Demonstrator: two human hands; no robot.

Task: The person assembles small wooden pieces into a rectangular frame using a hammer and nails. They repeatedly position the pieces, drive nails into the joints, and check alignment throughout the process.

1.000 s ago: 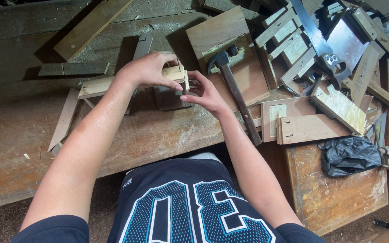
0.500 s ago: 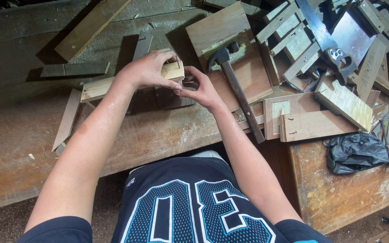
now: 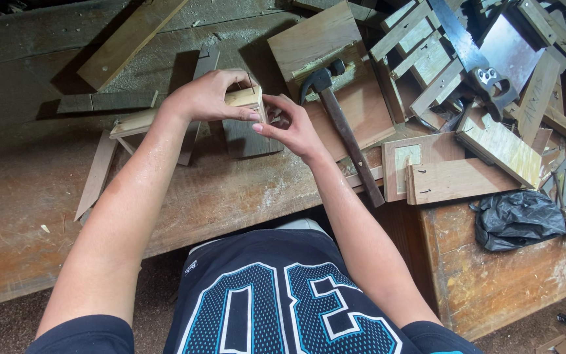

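At centre frame the left hand (image 3: 207,97) clamps the near end of a pale wood strip (image 3: 165,115), its long axis running left across the bench (image 3: 230,190), while the right hand (image 3: 293,128) pinches at that same end

thing: a small wooden block (image 3: 247,98)
colour: light, pale wood
shape: short and boxy, with flat sides
place: at the right end of a long thin wooden strip (image 3: 135,121), above the old brown workbench (image 3: 27,196)
pose: it sits flat, its long side running left to right
state: the left hand (image 3: 207,97) wraps over its top, the right hand (image 3: 293,128) pinches at its right end
strip: pale, thin, pointing left and a bit down
hidden: part of the block, under the fingers
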